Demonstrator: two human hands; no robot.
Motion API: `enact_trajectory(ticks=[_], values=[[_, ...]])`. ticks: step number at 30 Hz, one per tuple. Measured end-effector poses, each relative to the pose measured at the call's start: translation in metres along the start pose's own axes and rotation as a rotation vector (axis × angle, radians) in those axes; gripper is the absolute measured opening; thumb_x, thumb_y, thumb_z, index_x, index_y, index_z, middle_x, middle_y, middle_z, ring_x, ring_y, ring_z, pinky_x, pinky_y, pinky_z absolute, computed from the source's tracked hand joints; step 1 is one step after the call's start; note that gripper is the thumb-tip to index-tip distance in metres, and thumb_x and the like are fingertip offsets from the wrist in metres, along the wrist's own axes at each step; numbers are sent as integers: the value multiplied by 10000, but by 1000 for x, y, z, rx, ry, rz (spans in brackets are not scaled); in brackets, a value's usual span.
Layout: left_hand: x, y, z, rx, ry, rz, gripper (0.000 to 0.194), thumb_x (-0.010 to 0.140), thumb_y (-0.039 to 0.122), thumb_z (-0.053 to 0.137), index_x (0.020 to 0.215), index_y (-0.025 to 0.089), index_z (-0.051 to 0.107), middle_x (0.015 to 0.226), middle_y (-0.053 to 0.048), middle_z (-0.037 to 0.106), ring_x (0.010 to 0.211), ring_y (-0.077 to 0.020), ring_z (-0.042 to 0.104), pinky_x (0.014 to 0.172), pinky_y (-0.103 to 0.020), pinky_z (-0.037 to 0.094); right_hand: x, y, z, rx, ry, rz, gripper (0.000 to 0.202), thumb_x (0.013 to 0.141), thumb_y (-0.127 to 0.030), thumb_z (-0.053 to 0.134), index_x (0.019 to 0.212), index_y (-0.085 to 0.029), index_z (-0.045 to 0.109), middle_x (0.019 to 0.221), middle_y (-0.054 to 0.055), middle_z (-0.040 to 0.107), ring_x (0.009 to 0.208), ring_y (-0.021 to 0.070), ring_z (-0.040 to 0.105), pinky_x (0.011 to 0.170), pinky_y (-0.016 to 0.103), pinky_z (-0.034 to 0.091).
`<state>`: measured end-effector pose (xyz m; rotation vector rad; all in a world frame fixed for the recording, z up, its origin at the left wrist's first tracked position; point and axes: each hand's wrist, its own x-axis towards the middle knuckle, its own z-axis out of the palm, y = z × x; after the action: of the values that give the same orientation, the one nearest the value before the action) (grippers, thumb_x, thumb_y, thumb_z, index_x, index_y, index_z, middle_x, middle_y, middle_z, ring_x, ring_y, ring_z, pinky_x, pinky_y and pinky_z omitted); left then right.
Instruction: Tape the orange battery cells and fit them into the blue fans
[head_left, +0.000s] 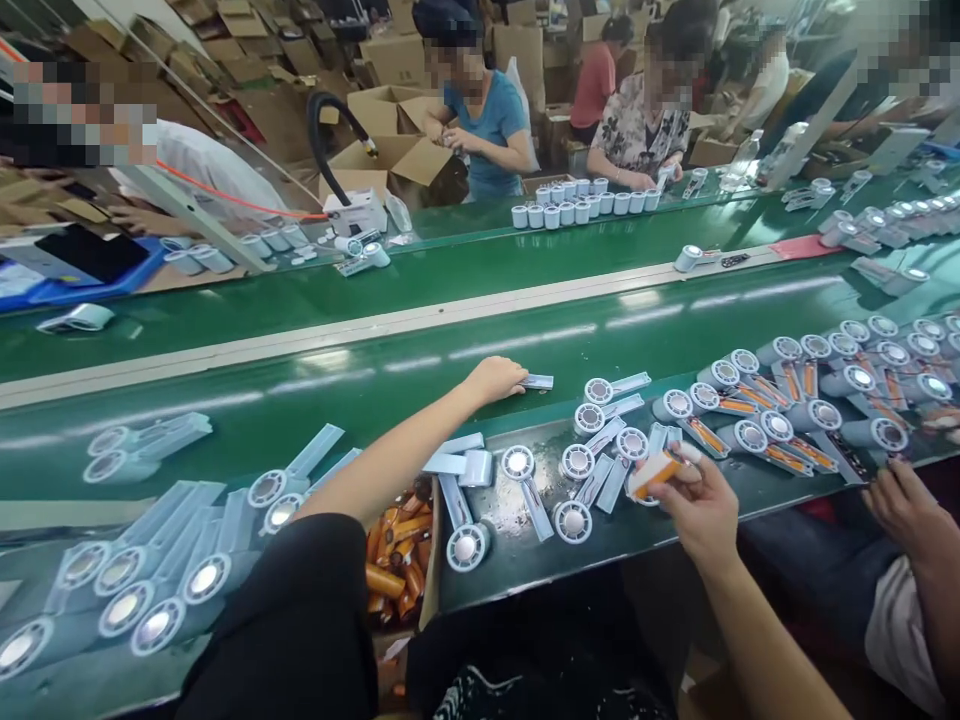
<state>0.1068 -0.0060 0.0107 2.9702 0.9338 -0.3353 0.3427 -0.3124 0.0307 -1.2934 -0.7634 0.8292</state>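
Observation:
My left hand reaches across the green belt, its fingers closed on the end of a light-blue plastic handle; the rest of that piece is under the hand. Over the front bench, my right hand pinches an orange cylindrical battery with a whitish end. Something white covers a fingertip of this hand. Just left of it are several light-blue housings with round grilled heads and open handles. Between my arms, a cardboard box holds many loose orange batteries.
More light-blue housings lie at the left. At the right, rows of them have orange batteries in their handles, near a neighbour's hand. Across the belt, people work beside white-blue cylinders and cartons.

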Motion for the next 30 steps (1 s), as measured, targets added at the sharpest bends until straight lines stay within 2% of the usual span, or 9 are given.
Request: enact_trajectory(ticks=[3,5,8,11,17,19,22,26,30], values=[[-8,-12,12,-3,8,58,142,952,239,654,1062,202,735,1230,-109,760,1186,-241,648,963,-316,483,53,-14,34,-90,-205,-60,544,689,-328,959,1173,-232,728,901,40,841,796,268,822,784,420,705],[-6,-12,19,-6,9,73,176,944,156,619,1056,186,752,1205,-128,764,1220,-254,623,1007,-352,473,92,-17,62,-158,-319,-82,582,700,-359,939,1217,-231,704,926,37,844,830,262,825,841,426,693],[2,-8,24,-2,5,41,232,919,56,574,972,153,777,1065,-176,778,1207,-312,615,1067,-493,455,143,-8,102,-292,-449,-135,573,732,-367,890,1248,-236,677,946,33,847,899,259,825,892,409,668],[3,-13,24,-8,-10,-1,239,884,21,596,936,154,787,1034,-186,776,1203,-357,611,1037,-582,476,174,11,129,-435,-555,-191,422,762,-322,832,1150,-244,684,902,16,844,880,244,822,885,376,651],[-6,-24,17,-64,-46,56,272,951,76,563,1012,211,791,1296,-128,734,1358,-305,530,1065,-470,501,189,43,152,-617,-641,-161,316,810,-293,772,1092,-260,633,896,-8,841,794,217,808,778,325,623],[-1,-19,16,-76,-54,22,259,929,82,585,1053,186,787,1254,-158,741,1353,-326,534,1081,-488,486,189,49,155,-665,-665,-183,289,840,-302,757,1093,-266,620,904,-10,840,831,221,809,788,320,610],[12,-12,12,-112,-84,-59,211,887,148,657,1048,155,793,1129,-191,756,1217,-336,629,1027,-456,509,188,53,156,-788,-689,-227,245,880,-312,740,1085,-273,609,975,0,842,938,235,806,816,311,587],[25,-19,0,-207,-149,-103,175,858,306,722,989,235,812,1032,-112,779,1006,-261,711,910,-332,528,183,52,157,-1189,-726,-298,179,980,-363,661,1127,-275,610,1108,31,826,1042,250,778,813,284,536],[25,-25,-7,-305,-153,-132,160,899,325,677,1009,280,785,1049,-44,789,1015,-218,713,906,-280,509,176,48,161,-1490,-784,-332,222,1036,-405,587,1204,-272,644,1109,83,813,1018,293,765,799,303,499]])
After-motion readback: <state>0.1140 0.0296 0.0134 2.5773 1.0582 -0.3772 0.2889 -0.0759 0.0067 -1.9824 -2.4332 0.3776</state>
